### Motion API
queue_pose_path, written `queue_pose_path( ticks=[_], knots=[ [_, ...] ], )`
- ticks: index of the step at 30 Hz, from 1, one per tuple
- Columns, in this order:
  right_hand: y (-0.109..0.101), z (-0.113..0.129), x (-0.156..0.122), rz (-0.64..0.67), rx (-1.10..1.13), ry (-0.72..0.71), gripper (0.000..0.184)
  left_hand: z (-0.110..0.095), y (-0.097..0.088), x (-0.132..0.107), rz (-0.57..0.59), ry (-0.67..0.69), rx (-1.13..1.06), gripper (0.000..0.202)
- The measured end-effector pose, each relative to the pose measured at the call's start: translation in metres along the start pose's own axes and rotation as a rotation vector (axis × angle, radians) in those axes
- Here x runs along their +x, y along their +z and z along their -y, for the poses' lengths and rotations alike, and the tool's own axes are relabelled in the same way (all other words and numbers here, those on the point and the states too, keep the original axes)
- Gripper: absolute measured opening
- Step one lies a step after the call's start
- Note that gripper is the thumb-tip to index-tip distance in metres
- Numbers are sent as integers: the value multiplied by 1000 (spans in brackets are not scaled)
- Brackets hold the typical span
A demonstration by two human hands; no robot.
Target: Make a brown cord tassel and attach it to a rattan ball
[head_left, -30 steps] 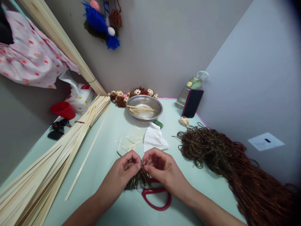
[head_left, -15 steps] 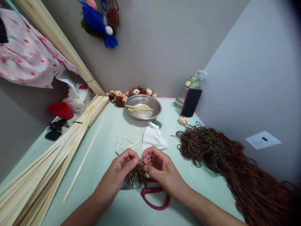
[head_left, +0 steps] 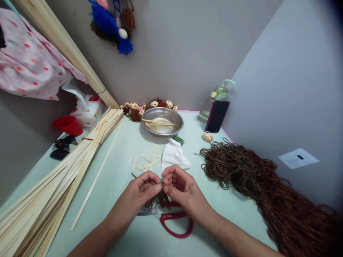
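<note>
Low over the middle of the table, my left hand (head_left: 147,189) and my right hand (head_left: 180,186) meet, thumbs and fingertips pinched together at the top of a small brown cord tassel (head_left: 164,200). Its strands hang below the fingers, and its top is mostly covered by them. Beneath lie red-handled scissors (head_left: 177,225), their blades pointing left and partly hidden by the left hand and tassel. Just beyond the hands are a crumpled white tissue (head_left: 174,156) and thin strip offcuts (head_left: 147,163).
Long pale wooden strips (head_left: 61,178) cover the left side. A steel bowl (head_left: 162,134) with strips in water stands at the back. At right lie a heap of brown cord (head_left: 257,182), a woven ball (head_left: 208,136), a phone (head_left: 217,116) and a bottle (head_left: 206,109).
The left thumb has slid slightly right, toward the right fingertips, and the tassel has shifted a little right, covered more by the hand. The scissors lie in place.
</note>
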State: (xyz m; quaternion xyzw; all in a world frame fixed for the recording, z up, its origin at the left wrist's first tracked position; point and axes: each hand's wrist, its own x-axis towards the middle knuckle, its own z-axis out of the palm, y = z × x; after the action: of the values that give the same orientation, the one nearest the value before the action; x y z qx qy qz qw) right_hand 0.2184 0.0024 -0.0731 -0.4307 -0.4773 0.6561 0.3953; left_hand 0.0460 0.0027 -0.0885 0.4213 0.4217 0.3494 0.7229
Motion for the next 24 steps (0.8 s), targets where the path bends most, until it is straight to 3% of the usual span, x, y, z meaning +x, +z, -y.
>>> queue_pose_path(
  ticks=[2,8,13,15,24],
  knots=[
    [0,0,0,6,9,1,22,0,1,0,9,-1,3,27],
    [0,-1,1,-10,0,10,22,-4,2,-1,-124,26,-84,25],
    [-2,1,1,-42,-12,-24,27,2,-1,2,54,-9,46,29],
    [-4,2,1,-50,-20,-40,28,4,-1,3,69,-8,56,26],
    [-7,6,1,32,-271,-59,18,0,-4,1,-88,92,79,20]
  ],
)
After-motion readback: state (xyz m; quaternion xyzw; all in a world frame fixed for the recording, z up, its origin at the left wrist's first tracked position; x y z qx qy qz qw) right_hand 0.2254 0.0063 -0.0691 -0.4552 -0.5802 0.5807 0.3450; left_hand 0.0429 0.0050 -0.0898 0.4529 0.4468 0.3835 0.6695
